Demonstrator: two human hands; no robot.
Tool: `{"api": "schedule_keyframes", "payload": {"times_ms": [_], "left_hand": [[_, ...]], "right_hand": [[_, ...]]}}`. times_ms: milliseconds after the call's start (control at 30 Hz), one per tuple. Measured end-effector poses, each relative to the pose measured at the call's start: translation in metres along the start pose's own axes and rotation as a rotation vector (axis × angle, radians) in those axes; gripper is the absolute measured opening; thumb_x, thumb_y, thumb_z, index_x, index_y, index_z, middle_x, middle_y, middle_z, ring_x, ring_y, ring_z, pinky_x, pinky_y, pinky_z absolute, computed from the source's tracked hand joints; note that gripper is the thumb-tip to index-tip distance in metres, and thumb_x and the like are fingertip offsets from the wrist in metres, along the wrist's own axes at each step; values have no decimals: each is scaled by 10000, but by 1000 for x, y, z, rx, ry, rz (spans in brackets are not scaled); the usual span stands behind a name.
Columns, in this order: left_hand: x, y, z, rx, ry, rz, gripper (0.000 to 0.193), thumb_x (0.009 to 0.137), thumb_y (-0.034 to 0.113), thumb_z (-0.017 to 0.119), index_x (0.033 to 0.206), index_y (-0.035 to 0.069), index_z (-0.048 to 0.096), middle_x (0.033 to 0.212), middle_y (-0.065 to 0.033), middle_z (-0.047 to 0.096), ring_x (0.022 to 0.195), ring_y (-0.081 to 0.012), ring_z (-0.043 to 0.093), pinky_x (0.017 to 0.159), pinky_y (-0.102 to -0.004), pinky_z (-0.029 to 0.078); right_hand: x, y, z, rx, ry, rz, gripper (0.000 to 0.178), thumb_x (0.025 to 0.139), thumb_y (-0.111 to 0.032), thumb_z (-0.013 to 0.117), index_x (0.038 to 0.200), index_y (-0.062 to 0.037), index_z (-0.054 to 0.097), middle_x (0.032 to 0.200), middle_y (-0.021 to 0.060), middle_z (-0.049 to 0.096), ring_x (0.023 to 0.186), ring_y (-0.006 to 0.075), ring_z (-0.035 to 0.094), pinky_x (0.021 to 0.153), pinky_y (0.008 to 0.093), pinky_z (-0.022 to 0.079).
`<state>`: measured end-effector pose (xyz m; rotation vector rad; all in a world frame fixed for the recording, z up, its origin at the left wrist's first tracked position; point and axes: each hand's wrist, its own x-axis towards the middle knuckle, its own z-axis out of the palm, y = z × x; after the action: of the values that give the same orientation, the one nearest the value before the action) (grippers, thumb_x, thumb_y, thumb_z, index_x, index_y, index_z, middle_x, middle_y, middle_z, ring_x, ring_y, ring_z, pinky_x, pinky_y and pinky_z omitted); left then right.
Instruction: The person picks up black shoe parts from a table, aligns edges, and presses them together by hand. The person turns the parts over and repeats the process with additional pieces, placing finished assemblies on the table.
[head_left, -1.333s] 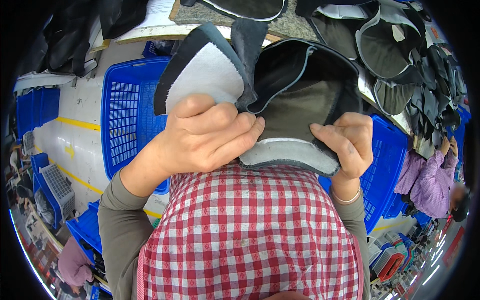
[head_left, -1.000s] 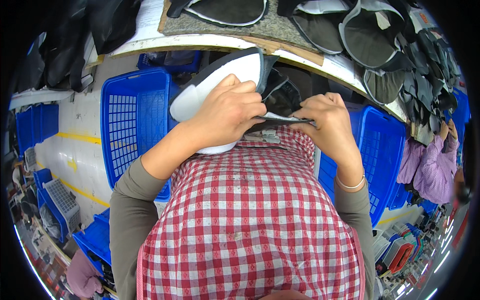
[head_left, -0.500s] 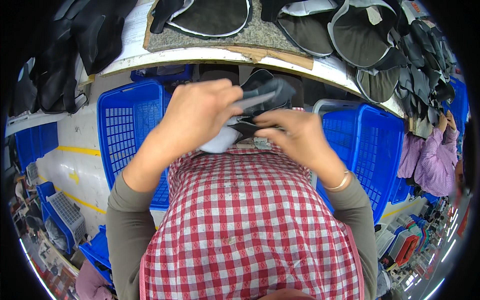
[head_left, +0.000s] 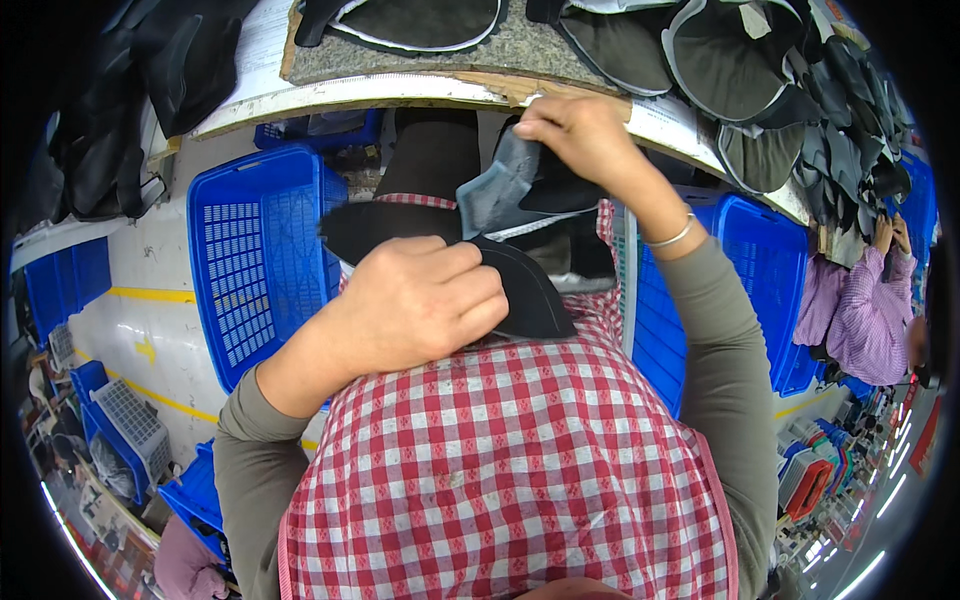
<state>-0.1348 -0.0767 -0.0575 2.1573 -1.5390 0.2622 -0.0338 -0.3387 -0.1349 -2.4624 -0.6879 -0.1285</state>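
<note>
A black shoe upper (head_left: 535, 295) with a stitched edge is spread over my lap, just above the red-and-white checked apron (head_left: 480, 450). My left hand (head_left: 425, 305) is closed on its near edge, fingers curled over the black material. Higher up and to the right, my right hand (head_left: 585, 140) pinches the end of a grey-blue lining part (head_left: 498, 190), which stands up from the upper. A pale edge runs along the material below that hand. Part of the upper is hidden beneath my left hand.
A workbench (head_left: 400, 92) crosses the top, with a grey pad (head_left: 540, 50) and several black uppers (head_left: 725, 65) on it. Blue baskets stand at my left (head_left: 235, 270) and right (head_left: 760, 270). A co-worker in a purple checked sleeve (head_left: 860, 320) is at the far right.
My right hand has risen toward the bench, lifting the grey-blue lining. My left hand has come down toward the apron. The upper, bunched and blurred before, is now spread out with its black side showing.
</note>
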Motion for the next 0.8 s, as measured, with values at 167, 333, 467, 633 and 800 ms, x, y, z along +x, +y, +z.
{"api": "schedule_keyframes", "payload": {"times_ms": [167,333,467,633,800], "left_hand": [[-20,-10,11,-224,48,-488,108,836,95,711,901,89,625,795,-76,544,727,-262,644,592,-388,507],[-24,-24,18,-570,112,-926,215,960,91,702,1153,4,665,942,-162,650,780,-307,655,691,-376,501],[-20,-24,19,-562,157,-792,203,968,108,692,1133,-6,667,982,-194,668,835,-339,677,710,-389,517],[11,-43,14,-298,17,-690,187,946,67,686,1126,16,701,887,-211,685,754,-364,679,674,-391,528],[33,-90,42,54,62,-334,338,870,36,637,1192,77,727,933,-198,731,837,-369,727,716,-405,588]], "right_hand": [[11,20,-30,810,-155,649,421,1069,-401,571,1200,-37,737,1016,46,781,915,95,704,830,246,527],[-2,-66,-107,83,-597,41,295,907,-357,758,991,-77,794,845,97,766,793,248,745,754,361,581],[-38,-119,-51,-360,-490,-191,313,751,-363,843,816,-87,709,762,84,713,805,262,722,744,379,537],[-43,-99,2,-299,-205,-199,161,802,-242,788,801,-102,708,713,89,710,694,272,726,578,388,543],[12,-56,17,-133,-389,-271,250,833,-283,775,956,-66,757,890,188,728,840,361,717,744,460,565]]}}
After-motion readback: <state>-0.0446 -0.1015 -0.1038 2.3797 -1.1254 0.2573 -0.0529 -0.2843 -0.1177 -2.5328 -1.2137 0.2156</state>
